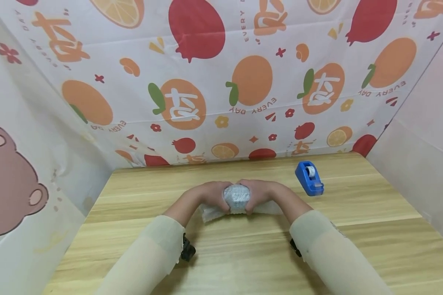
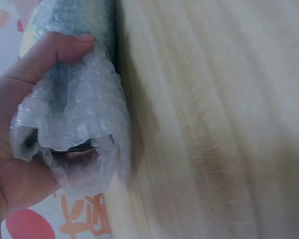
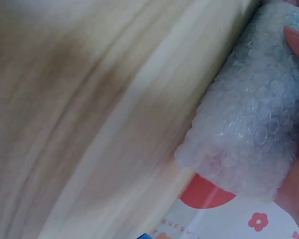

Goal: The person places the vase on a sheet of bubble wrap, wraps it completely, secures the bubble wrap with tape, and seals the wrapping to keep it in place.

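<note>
A bundle of clear bubble wrap (image 1: 237, 197) lies crosswise near the middle of the wooden table, its wrapped contents showing greyish-blue. My left hand (image 1: 215, 194) grips it from the left, thumb laid over the top. From the other side my right hand (image 1: 259, 191) holds it, with both hands close together. In the left wrist view, the end of the wrap (image 2: 84, 109) gapes loosely, and a dark edge shows inside. The right wrist view has the other end of the bubble wrap (image 3: 249, 114) extending past my right thumb (image 3: 296, 42). What the wrap encloses is mostly hidden.
A blue tape dispenser (image 1: 310, 178) with a roll in it stands toward the back right of the wooden table (image 1: 243, 262). Behind the table hangs a fruit-print cloth (image 1: 221, 94). A white curtain with a bear print (image 1: 11, 184) is at the left.
</note>
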Action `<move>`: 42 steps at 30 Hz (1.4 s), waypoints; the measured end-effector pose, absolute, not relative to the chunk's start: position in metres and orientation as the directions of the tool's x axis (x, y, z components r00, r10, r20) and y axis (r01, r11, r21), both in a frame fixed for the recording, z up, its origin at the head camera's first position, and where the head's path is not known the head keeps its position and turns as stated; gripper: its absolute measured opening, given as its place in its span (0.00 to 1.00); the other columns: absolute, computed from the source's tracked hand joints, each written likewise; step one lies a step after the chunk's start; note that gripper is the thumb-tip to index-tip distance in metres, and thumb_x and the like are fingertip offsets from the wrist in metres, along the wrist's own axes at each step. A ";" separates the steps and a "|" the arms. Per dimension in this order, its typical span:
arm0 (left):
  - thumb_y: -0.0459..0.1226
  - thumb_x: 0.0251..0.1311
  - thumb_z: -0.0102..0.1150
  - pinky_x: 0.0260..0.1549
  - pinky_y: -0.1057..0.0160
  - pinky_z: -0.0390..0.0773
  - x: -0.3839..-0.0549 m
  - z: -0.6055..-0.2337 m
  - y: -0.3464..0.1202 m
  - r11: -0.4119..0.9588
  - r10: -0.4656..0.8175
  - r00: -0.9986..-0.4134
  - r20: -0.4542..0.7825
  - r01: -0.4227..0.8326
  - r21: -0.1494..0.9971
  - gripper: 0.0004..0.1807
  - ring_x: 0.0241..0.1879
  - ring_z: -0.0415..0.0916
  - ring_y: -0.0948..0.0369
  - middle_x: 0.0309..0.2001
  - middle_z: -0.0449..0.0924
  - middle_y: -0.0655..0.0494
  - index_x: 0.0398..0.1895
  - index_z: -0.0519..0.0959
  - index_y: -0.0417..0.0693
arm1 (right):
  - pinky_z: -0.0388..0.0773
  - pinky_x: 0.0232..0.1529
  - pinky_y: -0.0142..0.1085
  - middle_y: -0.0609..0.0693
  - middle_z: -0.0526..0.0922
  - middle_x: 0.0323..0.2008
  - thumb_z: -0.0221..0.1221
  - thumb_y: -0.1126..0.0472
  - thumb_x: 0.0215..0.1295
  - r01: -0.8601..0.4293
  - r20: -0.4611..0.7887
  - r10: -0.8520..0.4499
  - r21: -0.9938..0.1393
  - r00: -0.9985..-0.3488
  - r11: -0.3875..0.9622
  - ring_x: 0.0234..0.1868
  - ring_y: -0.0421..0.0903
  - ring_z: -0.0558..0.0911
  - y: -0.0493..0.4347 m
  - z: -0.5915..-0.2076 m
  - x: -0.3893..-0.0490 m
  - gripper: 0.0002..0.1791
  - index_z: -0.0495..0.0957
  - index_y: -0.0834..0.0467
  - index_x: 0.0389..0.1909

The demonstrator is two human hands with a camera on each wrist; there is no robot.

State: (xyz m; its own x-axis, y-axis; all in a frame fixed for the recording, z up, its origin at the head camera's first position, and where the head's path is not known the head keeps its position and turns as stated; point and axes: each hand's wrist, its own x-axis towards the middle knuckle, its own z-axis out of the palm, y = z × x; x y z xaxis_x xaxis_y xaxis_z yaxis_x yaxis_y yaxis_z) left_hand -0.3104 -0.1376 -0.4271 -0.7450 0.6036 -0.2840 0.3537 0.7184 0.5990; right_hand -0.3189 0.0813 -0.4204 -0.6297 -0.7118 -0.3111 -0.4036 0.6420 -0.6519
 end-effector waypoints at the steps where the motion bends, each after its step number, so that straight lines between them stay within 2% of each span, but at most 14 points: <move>1: 0.37 0.38 0.77 0.46 0.59 0.75 -0.308 -0.426 -0.137 0.736 0.593 -0.758 -0.272 0.373 0.565 0.36 0.42 0.74 0.60 0.44 0.78 0.59 0.57 0.74 0.50 | 0.73 0.55 0.40 0.44 0.76 0.51 0.75 0.62 0.37 -0.397 -0.313 -0.709 -0.654 -0.632 0.643 0.49 0.43 0.75 0.082 -0.421 -0.318 0.46 0.66 0.51 0.63; 3: 0.42 0.40 0.77 0.49 0.57 0.75 -0.303 -0.425 -0.137 0.778 0.565 -0.790 -0.237 0.416 0.471 0.42 0.46 0.74 0.58 0.48 0.77 0.56 0.63 0.72 0.48 | 0.73 0.54 0.40 0.44 0.75 0.51 0.75 0.63 0.38 -0.393 -0.314 -0.702 -0.651 -0.640 0.649 0.50 0.43 0.75 0.082 -0.422 -0.316 0.47 0.65 0.51 0.63; 5: 0.48 0.42 0.76 0.55 0.50 0.73 -0.295 -0.423 -0.136 0.819 0.542 -0.819 -0.189 0.463 0.339 0.49 0.55 0.72 0.54 0.56 0.75 0.51 0.70 0.66 0.47 | 0.73 0.55 0.41 0.45 0.75 0.52 0.74 0.63 0.38 -0.390 -0.313 -0.696 -0.648 -0.646 0.654 0.50 0.43 0.75 0.083 -0.422 -0.315 0.47 0.65 0.51 0.64; 7: 0.54 0.42 0.76 0.61 0.41 0.67 -0.284 -0.421 -0.132 0.841 0.531 -0.837 -0.132 0.503 0.198 0.57 0.64 0.66 0.51 0.64 0.69 0.47 0.75 0.58 0.45 | 0.73 0.54 0.41 0.45 0.75 0.53 0.74 0.63 0.39 -0.389 -0.321 -0.687 -0.636 -0.653 0.666 0.51 0.43 0.74 0.083 -0.422 -0.315 0.48 0.64 0.51 0.65; 10: 0.63 0.39 0.74 0.64 0.30 0.55 -0.270 -0.419 -0.124 0.821 0.571 -0.819 -0.051 0.568 0.061 0.66 0.73 0.55 0.48 0.72 0.61 0.45 0.77 0.51 0.44 | 0.72 0.54 0.41 0.46 0.74 0.54 0.74 0.63 0.40 -0.394 -0.323 -0.688 -0.632 -0.649 0.668 0.51 0.44 0.74 0.083 -0.421 -0.314 0.50 0.61 0.52 0.68; 13: 0.69 0.35 0.72 0.66 0.31 0.53 -0.260 -0.420 -0.116 0.784 0.620 -0.784 0.012 0.620 -0.008 0.70 0.73 0.55 0.48 0.72 0.60 0.44 0.77 0.50 0.42 | 0.72 0.53 0.40 0.46 0.74 0.53 0.74 0.63 0.40 -0.400 -0.320 -0.694 -0.632 -0.645 0.664 0.50 0.43 0.74 0.083 -0.421 -0.312 0.53 0.57 0.54 0.70; 15: 0.70 0.35 0.71 0.65 0.36 0.60 -0.256 -0.422 -0.113 0.776 0.631 -0.775 0.046 0.630 -0.023 0.70 0.69 0.63 0.49 0.69 0.66 0.44 0.76 0.52 0.41 | 0.72 0.53 0.40 0.47 0.74 0.53 0.74 0.63 0.40 -0.401 -0.313 -0.702 -0.642 -0.640 0.653 0.50 0.43 0.74 0.082 -0.422 -0.311 0.54 0.56 0.54 0.71; 17: 0.68 0.35 0.72 0.59 0.44 0.72 -0.256 -0.426 -0.112 0.781 0.624 -0.777 0.083 0.623 -0.035 0.67 0.59 0.74 0.51 0.62 0.73 0.45 0.74 0.56 0.40 | 0.73 0.53 0.39 0.46 0.74 0.52 0.74 0.63 0.40 -0.405 -0.301 -0.705 -0.648 -0.642 0.645 0.49 0.43 0.75 0.081 -0.423 -0.309 0.52 0.58 0.54 0.69; 19: 0.66 0.35 0.74 0.48 0.51 0.79 -0.257 -0.431 -0.111 0.789 0.613 -0.780 0.125 0.613 -0.037 0.62 0.47 0.80 0.54 0.53 0.79 0.47 0.70 0.61 0.41 | 0.73 0.53 0.40 0.47 0.74 0.52 0.73 0.63 0.40 -0.407 -0.283 -0.713 -0.662 -0.642 0.630 0.50 0.43 0.75 0.081 -0.424 -0.307 0.49 0.61 0.55 0.66; 22: 0.62 0.36 0.76 0.37 0.55 0.81 -0.260 -0.435 -0.110 0.791 0.606 -0.775 0.178 0.611 -0.032 0.53 0.36 0.81 0.56 0.44 0.81 0.50 0.63 0.66 0.44 | 0.73 0.53 0.40 0.47 0.75 0.52 0.74 0.62 0.39 -0.407 -0.250 -0.704 -0.669 -0.665 0.622 0.50 0.44 0.75 0.084 -0.427 -0.304 0.48 0.62 0.54 0.65; 27: 0.57 0.37 0.76 0.37 0.54 0.81 -0.263 -0.436 -0.108 0.799 0.589 -0.790 0.168 0.601 0.022 0.49 0.35 0.81 0.55 0.42 0.81 0.50 0.61 0.67 0.44 | 0.71 0.58 0.45 0.45 0.74 0.57 0.78 0.58 0.39 -0.397 -0.201 -0.639 -0.637 -0.743 0.661 0.53 0.45 0.74 0.088 -0.430 -0.297 0.55 0.59 0.47 0.71; 33: 0.56 0.36 0.76 0.38 0.57 0.80 -0.267 -0.435 -0.109 0.833 0.541 -0.838 0.070 0.546 0.095 0.45 0.38 0.80 0.59 0.41 0.81 0.54 0.57 0.69 0.46 | 0.73 0.56 0.51 0.48 0.74 0.57 0.79 0.55 0.41 -0.416 -0.175 -0.531 -0.442 -0.829 0.795 0.53 0.48 0.74 0.087 -0.434 -0.285 0.56 0.58 0.39 0.73; 37: 0.56 0.35 0.77 0.35 0.59 0.78 -0.271 -0.431 -0.109 0.832 0.536 -0.844 0.015 0.532 0.158 0.41 0.35 0.77 0.62 0.38 0.80 0.58 0.52 0.70 0.48 | 0.76 0.52 0.50 0.50 0.75 0.54 0.78 0.54 0.42 -0.424 -0.141 -0.499 -0.362 -0.855 0.830 0.50 0.49 0.75 0.087 -0.436 -0.280 0.54 0.60 0.41 0.71; 42: 0.55 0.36 0.75 0.33 0.61 0.76 -0.276 -0.427 -0.108 0.840 0.514 -0.855 -0.070 0.485 0.243 0.38 0.33 0.75 0.63 0.36 0.78 0.61 0.49 0.70 0.49 | 0.76 0.51 0.50 0.50 0.75 0.53 0.78 0.53 0.42 -0.446 -0.107 -0.495 -0.303 -0.862 0.842 0.49 0.49 0.75 0.087 -0.435 -0.276 0.52 0.62 0.44 0.70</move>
State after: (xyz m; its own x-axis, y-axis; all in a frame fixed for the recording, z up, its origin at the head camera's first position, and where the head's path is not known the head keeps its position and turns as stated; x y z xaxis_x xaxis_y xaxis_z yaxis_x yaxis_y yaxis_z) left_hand -0.2757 -0.1077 -0.4274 -0.8552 0.5136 -0.0696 0.4848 0.8401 0.2431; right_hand -0.2761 0.0874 -0.4346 -0.8621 -0.4952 -0.1075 -0.4458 0.8421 -0.3035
